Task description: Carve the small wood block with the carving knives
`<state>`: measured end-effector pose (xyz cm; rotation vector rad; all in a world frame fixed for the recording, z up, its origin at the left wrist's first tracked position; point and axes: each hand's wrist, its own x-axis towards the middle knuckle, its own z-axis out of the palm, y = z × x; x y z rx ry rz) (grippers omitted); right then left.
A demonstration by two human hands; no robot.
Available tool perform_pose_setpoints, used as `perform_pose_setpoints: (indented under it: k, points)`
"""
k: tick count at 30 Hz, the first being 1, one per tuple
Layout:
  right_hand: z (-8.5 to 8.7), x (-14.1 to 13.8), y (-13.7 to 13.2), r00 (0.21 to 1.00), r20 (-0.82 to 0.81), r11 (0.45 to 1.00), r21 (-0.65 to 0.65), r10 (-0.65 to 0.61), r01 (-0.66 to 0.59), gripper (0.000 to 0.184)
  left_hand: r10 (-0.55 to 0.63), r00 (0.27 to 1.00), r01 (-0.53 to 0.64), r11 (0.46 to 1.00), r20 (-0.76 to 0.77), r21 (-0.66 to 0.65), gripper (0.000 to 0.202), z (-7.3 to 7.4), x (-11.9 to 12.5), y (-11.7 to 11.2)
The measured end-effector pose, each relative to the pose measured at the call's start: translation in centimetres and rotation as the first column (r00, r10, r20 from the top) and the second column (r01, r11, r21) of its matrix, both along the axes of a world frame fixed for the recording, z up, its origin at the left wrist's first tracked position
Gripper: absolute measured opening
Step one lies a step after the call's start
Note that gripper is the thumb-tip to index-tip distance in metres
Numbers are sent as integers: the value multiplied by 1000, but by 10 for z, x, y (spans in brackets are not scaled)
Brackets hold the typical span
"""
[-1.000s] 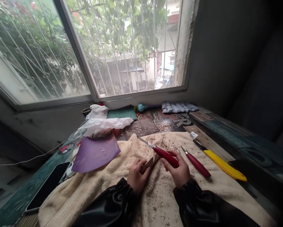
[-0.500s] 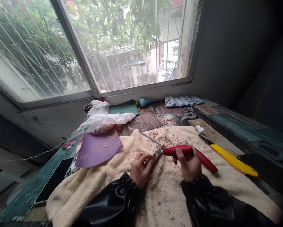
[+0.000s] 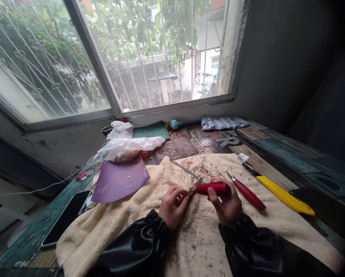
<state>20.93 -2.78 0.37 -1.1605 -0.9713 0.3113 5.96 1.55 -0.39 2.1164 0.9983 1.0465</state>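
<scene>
Your right hand [image 3: 228, 204] grips the knife [image 3: 213, 189], its tip at the wood [image 3: 191, 194] pinched in your left hand [image 3: 172, 207] over the towel [image 3: 103, 229], so pressing too hard could make it slip and cut you.

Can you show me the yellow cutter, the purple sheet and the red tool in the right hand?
Yellow cutter [image 3: 284, 195]: head view, on its handle.
Purple sheet [image 3: 119, 182]: head view, near its middle.
Held red tool [image 3: 204, 189]: head view, on its handle.
</scene>
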Motion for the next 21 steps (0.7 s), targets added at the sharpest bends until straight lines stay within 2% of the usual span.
perform_pose_setpoints:
  k: [4,11,18,21]
  points:
    - [4,1,-1,995,100,999,-29,-17,20,23,10,1000,-10,1000,0,-21,16,-1,0,0]
    - [11,6,-1,987,161,998,-55,-11,20,22,-40,999,41,999,-15,13,17,-2,1,-2]
    - [17,5,-2,991,136,995,-96,-9,22,20,-30,999,30,1000,-41,7,16,-2,1,-4]
    - [14,1,-2,999,44,996,-89,5,-1,22,-9,999,9,1000,-42,0,16,-2,1,-4]
